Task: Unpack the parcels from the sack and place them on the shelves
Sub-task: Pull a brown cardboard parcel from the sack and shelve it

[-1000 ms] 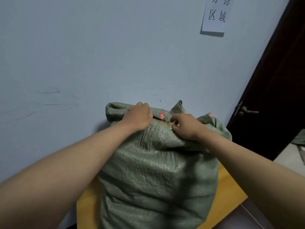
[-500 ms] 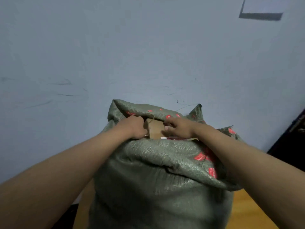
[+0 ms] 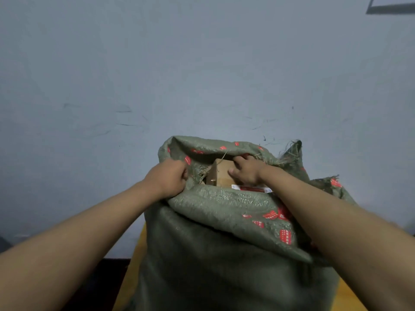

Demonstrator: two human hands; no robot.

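Observation:
A tall green woven sack [image 3: 220, 254] with red printed marks stands upright on a wooden table, its mouth pulled apart. My left hand [image 3: 169, 179] grips the left edge of the sack's mouth in a fist. My right hand [image 3: 244, 170] reaches into the opening with curled fingers around the top of a brown cardboard parcel [image 3: 219, 173]. A white parcel with a red label [image 3: 251, 189] lies just below that hand inside the sack. The rest of the contents is hidden by the fabric.
A pale blue-grey wall [image 3: 202, 63] rises right behind the sack. The yellow wooden table [image 3: 352, 295] shows at the lower right and lower left. A paper notice [image 3: 390, 3] hangs at the top right. Dark floor lies at the lower left.
The sack's mouth has been pulled wider and its front edge folded down, exposing the parcels. My left hand moved left along the rim; my right hand went deeper onto the cardboard parcel.

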